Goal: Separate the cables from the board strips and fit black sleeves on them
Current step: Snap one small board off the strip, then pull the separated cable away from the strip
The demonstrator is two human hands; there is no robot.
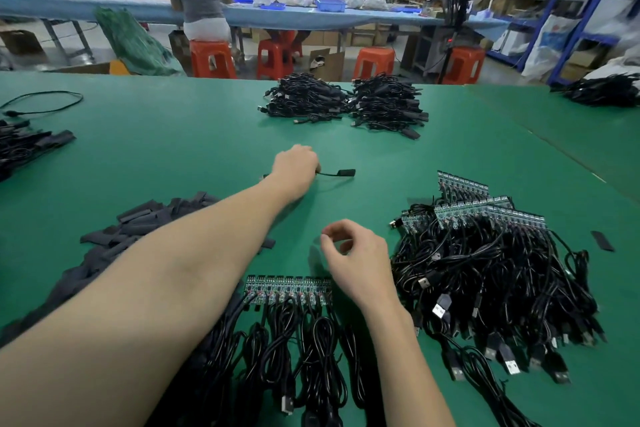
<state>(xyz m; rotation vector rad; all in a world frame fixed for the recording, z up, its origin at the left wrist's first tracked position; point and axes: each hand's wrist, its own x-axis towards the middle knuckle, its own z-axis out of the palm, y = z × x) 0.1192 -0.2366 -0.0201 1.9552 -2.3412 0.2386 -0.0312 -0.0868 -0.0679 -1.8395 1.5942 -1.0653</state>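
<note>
My left hand [295, 168] reaches out over the middle of the green table [180, 149] and grips a black cable [325, 174] whose end wears a black sleeve [345, 172]. My right hand [356, 258] hovers nearer to me, fingers curled, nothing visible in them. Just below it lies a board strip [289, 289] with several black cables [304, 340] hanging toward me. A heap of loose black sleeves [138, 222] lies under my left forearm.
A big tangle of cables on board strips [485, 253] sits at the right. Two piles of sleeved cables [346, 104] lie at the far middle, more cables at the left edge [24, 146] and far right [602, 90]. People sit at a blue bench [311, 17] beyond.
</note>
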